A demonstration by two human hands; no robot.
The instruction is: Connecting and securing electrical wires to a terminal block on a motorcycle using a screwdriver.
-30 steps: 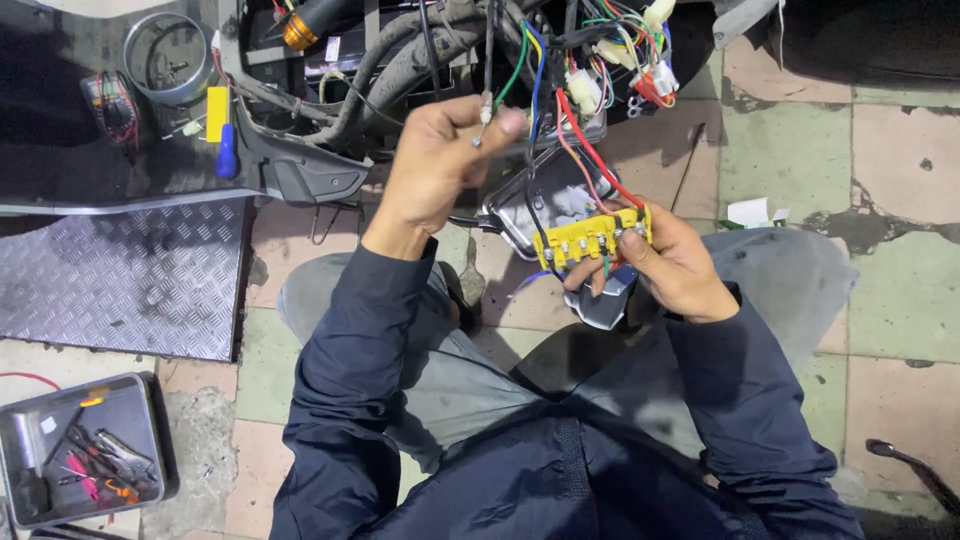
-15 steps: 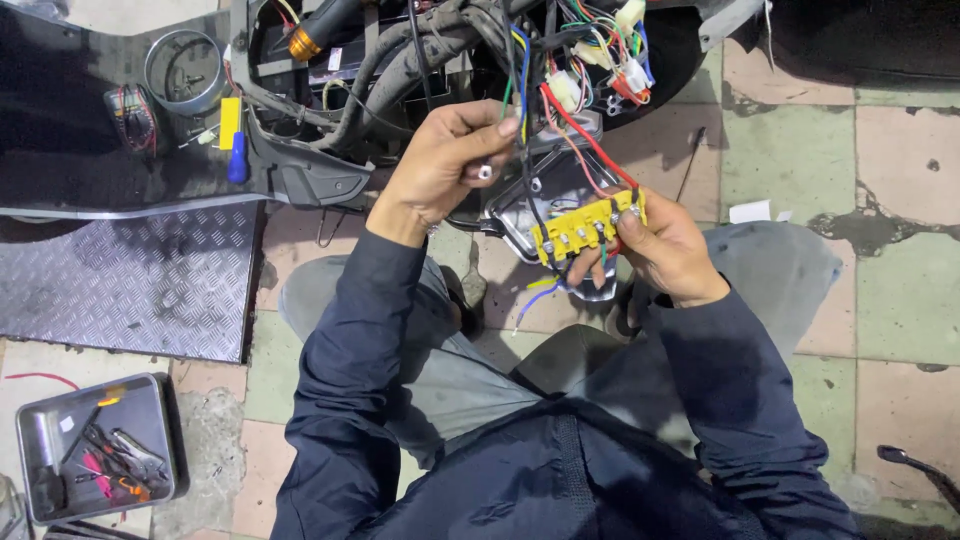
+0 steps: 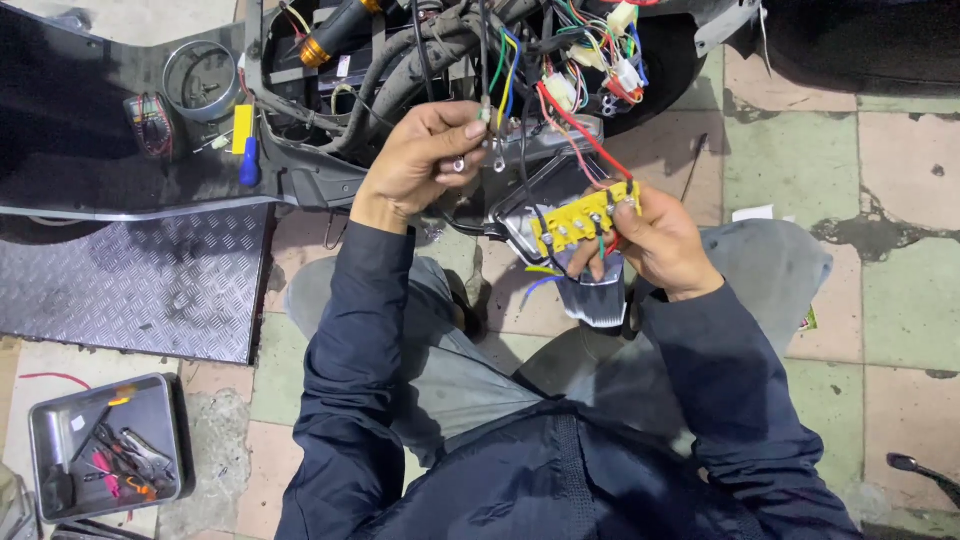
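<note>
My left hand pinches thin wires with ring terminals that hang from the open scooter body. My right hand grips a silver finned controller box with a yellow terminal strip on its upper edge. Red, black and other coloured wires run from the strip up into the scooter's wiring bundle. The two hands are about a hand's width apart, the left one higher.
A diamond-pattern metal plate lies on the tiled floor at left. A grey tray of hand tools sits at the bottom left. A blue-handled screwdriver rests on the scooter's black panel. White connectors dangle at top right.
My left hand has lifted slightly and now pinches the ring-terminal wires between its fingertips. My right hand still holds the controller in the same spot; the view shifted a little.
</note>
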